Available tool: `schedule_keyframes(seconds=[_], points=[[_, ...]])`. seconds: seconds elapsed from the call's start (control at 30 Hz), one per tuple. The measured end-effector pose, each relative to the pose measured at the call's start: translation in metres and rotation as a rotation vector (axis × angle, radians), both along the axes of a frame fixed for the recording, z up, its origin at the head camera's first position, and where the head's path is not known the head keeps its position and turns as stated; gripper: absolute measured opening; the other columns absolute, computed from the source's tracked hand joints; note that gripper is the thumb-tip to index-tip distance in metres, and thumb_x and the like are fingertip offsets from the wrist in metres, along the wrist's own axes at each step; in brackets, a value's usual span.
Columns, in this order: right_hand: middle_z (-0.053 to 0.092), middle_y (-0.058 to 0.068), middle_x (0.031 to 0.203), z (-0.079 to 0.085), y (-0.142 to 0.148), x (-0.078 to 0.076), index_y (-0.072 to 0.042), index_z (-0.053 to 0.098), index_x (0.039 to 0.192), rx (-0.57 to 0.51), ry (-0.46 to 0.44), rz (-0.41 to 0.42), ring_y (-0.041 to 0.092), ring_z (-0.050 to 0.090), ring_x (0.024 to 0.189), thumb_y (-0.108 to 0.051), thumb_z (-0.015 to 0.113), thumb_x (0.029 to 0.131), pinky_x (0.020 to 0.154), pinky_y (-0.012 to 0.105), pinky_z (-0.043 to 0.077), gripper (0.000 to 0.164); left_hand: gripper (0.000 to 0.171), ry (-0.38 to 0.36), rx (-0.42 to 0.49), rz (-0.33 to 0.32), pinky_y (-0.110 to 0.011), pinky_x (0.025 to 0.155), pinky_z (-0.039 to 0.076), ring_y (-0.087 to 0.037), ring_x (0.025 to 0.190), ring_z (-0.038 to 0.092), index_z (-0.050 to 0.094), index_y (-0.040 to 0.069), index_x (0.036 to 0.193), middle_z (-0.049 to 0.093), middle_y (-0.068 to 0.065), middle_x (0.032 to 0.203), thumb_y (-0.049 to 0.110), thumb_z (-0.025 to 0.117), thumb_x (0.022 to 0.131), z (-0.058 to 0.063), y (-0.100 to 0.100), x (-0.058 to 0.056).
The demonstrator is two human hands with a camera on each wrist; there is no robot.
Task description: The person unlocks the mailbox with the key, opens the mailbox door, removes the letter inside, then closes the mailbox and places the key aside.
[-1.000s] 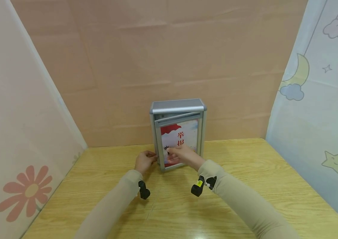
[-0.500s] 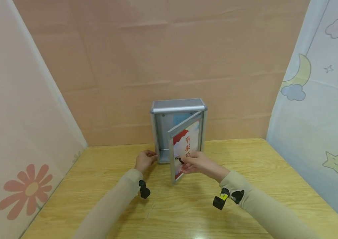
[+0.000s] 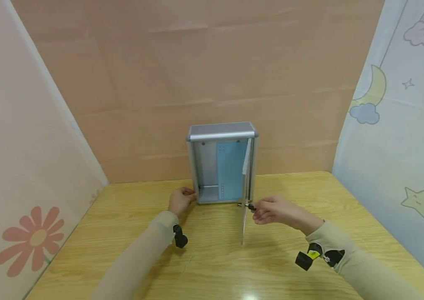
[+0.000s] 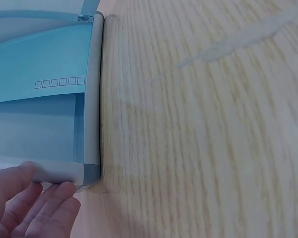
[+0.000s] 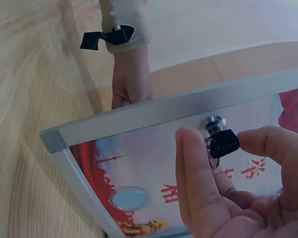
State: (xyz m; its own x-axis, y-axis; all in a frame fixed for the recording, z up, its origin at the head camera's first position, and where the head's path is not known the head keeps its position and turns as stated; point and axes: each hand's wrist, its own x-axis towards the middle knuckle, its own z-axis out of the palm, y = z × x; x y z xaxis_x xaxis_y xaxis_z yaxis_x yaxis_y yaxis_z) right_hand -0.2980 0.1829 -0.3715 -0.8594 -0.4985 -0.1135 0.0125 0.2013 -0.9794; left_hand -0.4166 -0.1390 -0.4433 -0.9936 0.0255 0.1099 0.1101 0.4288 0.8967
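Wood-grained table bears a silver, open-doored box.

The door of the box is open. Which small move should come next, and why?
Probably the right hand should let go of the key, to be free for the blue envelope. The door stands well open, the envelope shows inside the box, and the left hand holds the box's side.

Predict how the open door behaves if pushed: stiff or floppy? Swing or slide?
Probably stiff: the door has a straight, metallic-looking frame. Likely swings rather than slides, since one side edge meets the box's right side. A hard push may shift the box, though the left hand grips its lower left edge.
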Motion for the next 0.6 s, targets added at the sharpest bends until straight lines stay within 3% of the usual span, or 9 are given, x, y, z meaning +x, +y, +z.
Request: schedule_keyframes(seconds=[0.43, 0.6], points=[[0.067, 0.009, 0.098, 0.004, 0.037, 0.008, 0.027, 0.037, 0.127, -0.004, 0.002, 0.028, 0.017, 0.069, 0.094, -0.015, 0.041, 0.103, 0.086, 0.03, 0.056, 0.049, 0.02, -0.008, 0.01, 0.004, -0.034, 0.066, 0.055, -0.035, 0.085, 0.067, 0.069, -0.001, 0.103, 0.07, -0.014, 0.089, 0.014, 0.069, 0.09, 0.003, 0.002, 0.004], [0.057, 0.027, 0.118, -0.001, 0.04, 0.01, 0.027, 0.024, 0.133, 0.012, 0.007, 0.092, 0.016, 0.065, 0.103, -0.013, 0.047, 0.101, 0.093, 0.032, 0.053, 0.056, 0.02, -0.006, 0.007, 0.005, -0.031, 0.063, 0.054, -0.033, 0.083, 0.067, 0.069, -0.001, 0.101, 0.07, -0.013, 0.088, 0.015, 0.07, 0.089, 0.002, 0.002, 0.002]])
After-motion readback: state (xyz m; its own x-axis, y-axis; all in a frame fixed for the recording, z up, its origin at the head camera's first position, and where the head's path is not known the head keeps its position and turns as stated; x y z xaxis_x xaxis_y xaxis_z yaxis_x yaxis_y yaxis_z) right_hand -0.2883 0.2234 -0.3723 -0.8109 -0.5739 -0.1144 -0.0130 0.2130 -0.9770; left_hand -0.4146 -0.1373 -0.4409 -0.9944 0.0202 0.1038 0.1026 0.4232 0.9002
